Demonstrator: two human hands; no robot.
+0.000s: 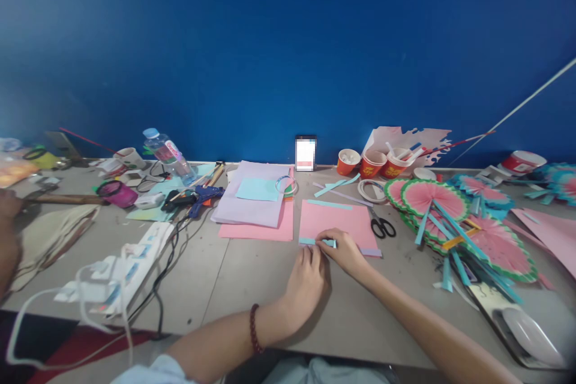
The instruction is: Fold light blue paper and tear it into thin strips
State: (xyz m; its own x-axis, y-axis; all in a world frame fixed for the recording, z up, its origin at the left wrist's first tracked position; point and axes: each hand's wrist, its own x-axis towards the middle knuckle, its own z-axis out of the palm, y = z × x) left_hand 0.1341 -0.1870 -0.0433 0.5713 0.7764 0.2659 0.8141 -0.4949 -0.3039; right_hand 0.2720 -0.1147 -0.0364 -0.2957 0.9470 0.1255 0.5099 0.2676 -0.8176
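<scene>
A pink paper sheet [335, 222] lies before me, with a blue paper strip [307, 241] along its near edge. My right hand [344, 250] pinches at that strip, thumb and fingertips together. Close against it, my left hand [308, 282] has its fingers bent and pressed together on the near edge of the strip; its thumb is hidden. A lilac strip [371, 252] shows at the sheet's near right corner. Another blue strip [330, 204] lies along the far edge. Black-handled scissors [383, 228] rest at the right side of the sheet.
Left stand stacked lilac sheets [245, 213], a blue glue gun [202, 198], a bottle [171, 159] and a power strip [139, 264] with cables. Pink paper fans [434, 198] and a mouse [531, 336] lie right. Red cups [348, 162] and a phone [306, 153] stand behind. Another person's hand [8, 234] is far left.
</scene>
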